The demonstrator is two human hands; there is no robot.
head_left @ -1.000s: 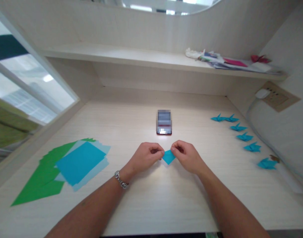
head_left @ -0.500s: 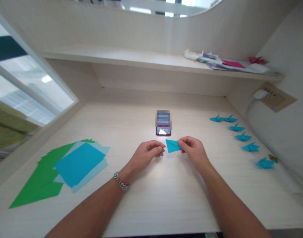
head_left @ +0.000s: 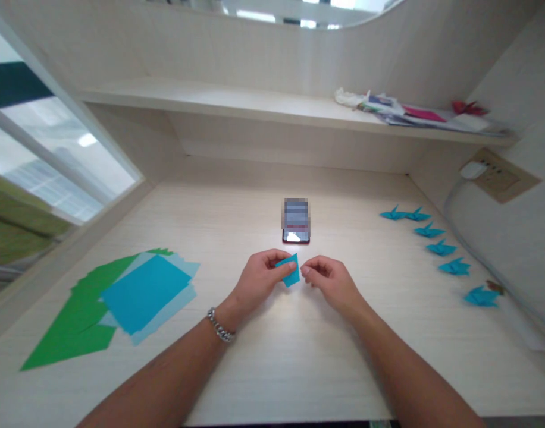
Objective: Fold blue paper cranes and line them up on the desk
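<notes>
A small folded piece of blue paper (head_left: 292,277) is pinched between the thumb and fingers of my left hand (head_left: 266,274). One of its corners points up and its right edge is free. Just to the right, my right hand (head_left: 329,278) has its fingers curled and the thumb close to the index finger, with no paper visible in them. Its fingertips are a small gap away from the paper's edge. Both hands are low over the desk, in front of a phone (head_left: 296,236) lying face up.
Blue paper sheets (head_left: 147,292) lie on green sheets (head_left: 71,333) at the left. Several folded blue paper cranes (head_left: 441,247) line the right side. A cable (head_left: 460,229) runs from the wall socket (head_left: 504,178). Papers (head_left: 424,114) rest on the shelf (head_left: 210,98) above.
The folded blue paper has passed from my right hand to my left and now sits turned at another angle. My right hand has let go, its fingers now beside the paper's edge.
</notes>
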